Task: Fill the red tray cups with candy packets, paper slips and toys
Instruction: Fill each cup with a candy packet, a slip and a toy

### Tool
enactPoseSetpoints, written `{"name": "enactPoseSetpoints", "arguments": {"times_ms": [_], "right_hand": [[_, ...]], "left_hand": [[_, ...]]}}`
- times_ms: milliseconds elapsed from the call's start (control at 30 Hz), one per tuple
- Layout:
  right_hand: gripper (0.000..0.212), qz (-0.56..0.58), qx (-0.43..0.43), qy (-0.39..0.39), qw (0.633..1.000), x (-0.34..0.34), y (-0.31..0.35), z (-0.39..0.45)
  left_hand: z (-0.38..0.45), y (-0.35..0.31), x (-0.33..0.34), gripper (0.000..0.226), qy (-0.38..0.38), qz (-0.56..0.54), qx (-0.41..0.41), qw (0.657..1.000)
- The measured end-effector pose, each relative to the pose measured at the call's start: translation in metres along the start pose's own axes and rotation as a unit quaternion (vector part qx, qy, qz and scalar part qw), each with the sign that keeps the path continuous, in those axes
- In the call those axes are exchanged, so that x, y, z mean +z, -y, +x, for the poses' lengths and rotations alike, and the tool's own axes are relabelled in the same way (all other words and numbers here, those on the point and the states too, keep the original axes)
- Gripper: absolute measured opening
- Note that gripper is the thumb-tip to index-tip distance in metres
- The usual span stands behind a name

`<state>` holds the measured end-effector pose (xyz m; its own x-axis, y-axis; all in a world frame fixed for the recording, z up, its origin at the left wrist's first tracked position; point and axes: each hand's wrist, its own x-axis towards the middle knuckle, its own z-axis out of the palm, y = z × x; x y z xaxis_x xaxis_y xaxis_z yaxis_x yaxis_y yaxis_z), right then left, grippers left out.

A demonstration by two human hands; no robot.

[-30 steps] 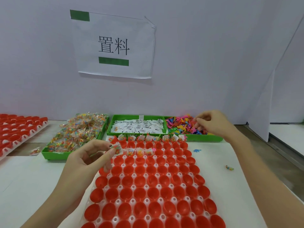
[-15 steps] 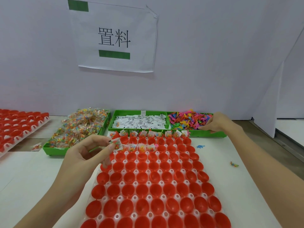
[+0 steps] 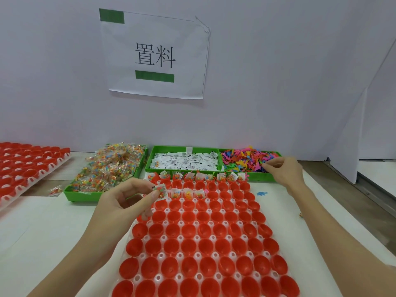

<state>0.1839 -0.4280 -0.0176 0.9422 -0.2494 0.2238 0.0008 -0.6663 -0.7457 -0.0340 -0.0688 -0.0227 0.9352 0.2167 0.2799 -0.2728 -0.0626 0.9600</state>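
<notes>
Left hand [image 3: 126,202] pinches one candy packet [image 3: 161,190] upright over the long red tray [image 3: 203,239], which runs away from us; right hand [image 3: 282,170] picks among toys [image 3: 242,160], three green bins.

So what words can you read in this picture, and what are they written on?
"置料": large black characters on the white paper sign taped to the wall, between two green bars.
Small white paper slips in the middle green plastic bin: black print, too small to read.
Clear candy packet pinched by the left hand: print too blurred to read.
</notes>
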Motion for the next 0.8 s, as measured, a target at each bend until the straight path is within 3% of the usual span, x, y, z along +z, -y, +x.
{"name": "enactPoseSetpoints", "arguments": {"times_ms": [133,367,600,800], "right_hand": [[0.02,0.086,-0.031,-0.009,0.996,0.004,0.017,-0.022],[0.018,0.271,-0.084,0.218,0.934,-0.005,0.092,-0.079],[0.011,0.189,-0.181,0.348,0.9,0.023,0.137,-0.155],[0.008,0.18,-0.198,0.384,0.884,0.028,0.14,-0.164]], "left_hand": [[-0.002,-0.003,0.003,0.019,0.002,0.012,-0.002,1.0],[-0.003,-0.005,0.005,0.015,-0.011,0.025,-0.008,1.0],[-0.009,-0.008,0.013,0.014,0.013,0.012,-0.006,1.0],[-0.009,-0.007,0.014,0.013,-0.021,0.018,0.003,1.0]]}}
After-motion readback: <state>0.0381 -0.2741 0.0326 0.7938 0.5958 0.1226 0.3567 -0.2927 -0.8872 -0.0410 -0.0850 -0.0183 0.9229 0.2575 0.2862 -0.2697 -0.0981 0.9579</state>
